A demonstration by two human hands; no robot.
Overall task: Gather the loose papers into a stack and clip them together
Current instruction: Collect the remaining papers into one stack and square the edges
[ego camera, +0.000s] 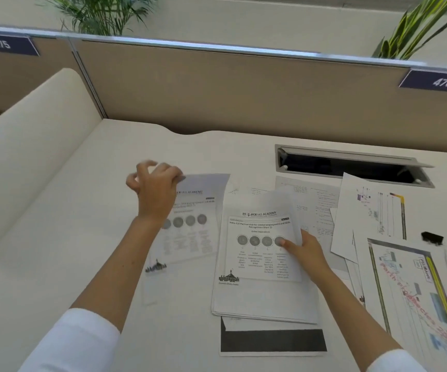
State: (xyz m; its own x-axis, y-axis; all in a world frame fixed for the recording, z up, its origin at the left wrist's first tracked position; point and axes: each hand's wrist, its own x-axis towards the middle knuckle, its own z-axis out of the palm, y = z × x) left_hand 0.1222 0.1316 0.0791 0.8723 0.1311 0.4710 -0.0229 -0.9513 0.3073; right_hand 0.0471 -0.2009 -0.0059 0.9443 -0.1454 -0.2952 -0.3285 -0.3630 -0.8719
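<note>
A stack of printed sheets [259,296] lies at the desk's middle, its top page headed "JICE IAS ACADEMY". My right hand [308,255] pinches the right edge of that top page, thumb flat on the print. Left of the stack, a blurred loose sheet [195,229] with the same layout lies at a slant. My left hand [155,187] hovers over its top left corner with fingers loosely curled; thumb and forefinger hold nothing, and the other fingertips reach the paper's corner. A black binder clip [432,237] sits on the desk to the right.
More loose papers [313,205] and coloured map prints [410,285] spread out on the right. A sheet with a black band [272,340] pokes out below the stack. An open cable tray [351,163] sits at the back, below the tan partition [217,87]. A cream side panel [34,146] rises on the left.
</note>
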